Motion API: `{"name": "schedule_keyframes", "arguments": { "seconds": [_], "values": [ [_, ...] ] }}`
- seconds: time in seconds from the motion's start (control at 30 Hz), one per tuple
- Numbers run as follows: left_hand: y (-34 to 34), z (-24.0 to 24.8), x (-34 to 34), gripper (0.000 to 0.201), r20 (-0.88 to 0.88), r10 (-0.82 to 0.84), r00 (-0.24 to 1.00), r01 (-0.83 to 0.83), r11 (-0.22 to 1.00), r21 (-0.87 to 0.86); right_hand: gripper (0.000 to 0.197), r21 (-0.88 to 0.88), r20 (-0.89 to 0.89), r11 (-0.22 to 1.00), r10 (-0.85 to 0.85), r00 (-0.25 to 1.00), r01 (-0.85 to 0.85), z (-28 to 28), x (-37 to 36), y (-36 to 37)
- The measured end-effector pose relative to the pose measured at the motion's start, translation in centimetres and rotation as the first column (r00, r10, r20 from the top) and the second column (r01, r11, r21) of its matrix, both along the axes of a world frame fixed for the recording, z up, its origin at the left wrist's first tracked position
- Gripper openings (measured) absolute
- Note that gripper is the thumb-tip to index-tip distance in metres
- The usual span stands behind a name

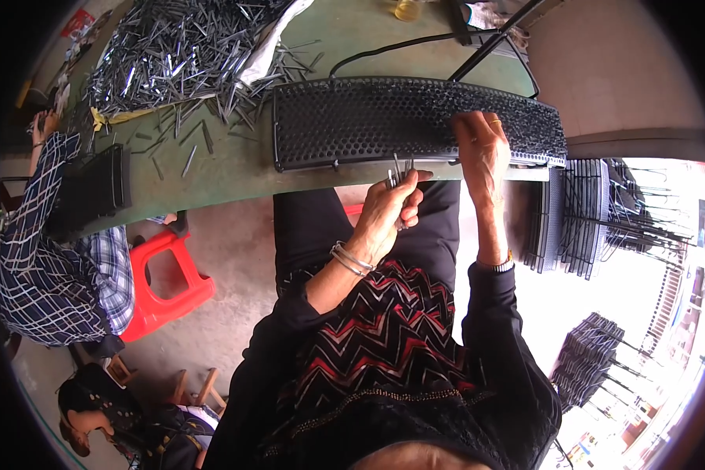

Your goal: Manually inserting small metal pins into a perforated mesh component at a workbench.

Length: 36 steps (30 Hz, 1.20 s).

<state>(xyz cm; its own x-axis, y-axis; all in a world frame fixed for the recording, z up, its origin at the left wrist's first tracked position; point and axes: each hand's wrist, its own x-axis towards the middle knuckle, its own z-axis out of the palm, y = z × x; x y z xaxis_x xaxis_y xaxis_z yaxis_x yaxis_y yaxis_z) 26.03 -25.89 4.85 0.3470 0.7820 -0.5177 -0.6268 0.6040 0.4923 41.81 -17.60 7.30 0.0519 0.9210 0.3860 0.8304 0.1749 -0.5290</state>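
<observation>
At the black perforated panel [356, 121], left grip [386, 210] clasps slim strips [397, 167], right grip [484, 153] unclear.

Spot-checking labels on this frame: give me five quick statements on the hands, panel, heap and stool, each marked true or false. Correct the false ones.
1. The left hand holds thin metal pieces. True.
2. The right hand is at the perforated panel. True.
3. The loose heap lies to the panel's right. False: it lies to its left.
4. The plastic stool is blue. False: it is red.
5. The silver bangles are on the right wrist. False: they are on the left wrist.
</observation>
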Motion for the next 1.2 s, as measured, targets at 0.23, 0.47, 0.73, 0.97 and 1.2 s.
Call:
{"name": "schedule_keyframes", "arguments": {
  "seconds": [0.23,0.47,0.73,0.97,1.2],
  "values": [
    [-0.3,0.6,0.0,0.035,0.002,-0.023,1.000,0.023,0.999,0.030,0.006,0.062,0.084,0.996,0.061,0.995,-0.066,0.2,0.1,0.4],
    [-0.7,0.2,0.4,0.032,-0.005,-0.005,1.000,0.005,0.999,0.034,0.006,0.069,0.134,0.992,0.098,0.986,-0.108,-1.1,-0.2,0.1],
    [-0.7,1.1,0.0,0.035,-0.009,-0.004,1.000,0.004,1.000,0.023,0.007,0.132,0.050,0.991,-0.040,0.998,0.033,-1.1,-0.5,-0.5],
    [-0.7,1.4,0.2,0.036,-0.057,-0.005,0.998,0.006,1.000,0.015,0.014,0.099,0.009,0.994,-0.046,0.999,0.045,-1.8,-0.1,-1.3],
    [-0.5,1.3,0.0,0.030,-0.098,-0.030,0.995,0.035,0.998,0.048,0.017,-0.300,-0.265,0.922,0.167,0.950,-0.246,0.8,0.2,-3.4]
  ]
}}
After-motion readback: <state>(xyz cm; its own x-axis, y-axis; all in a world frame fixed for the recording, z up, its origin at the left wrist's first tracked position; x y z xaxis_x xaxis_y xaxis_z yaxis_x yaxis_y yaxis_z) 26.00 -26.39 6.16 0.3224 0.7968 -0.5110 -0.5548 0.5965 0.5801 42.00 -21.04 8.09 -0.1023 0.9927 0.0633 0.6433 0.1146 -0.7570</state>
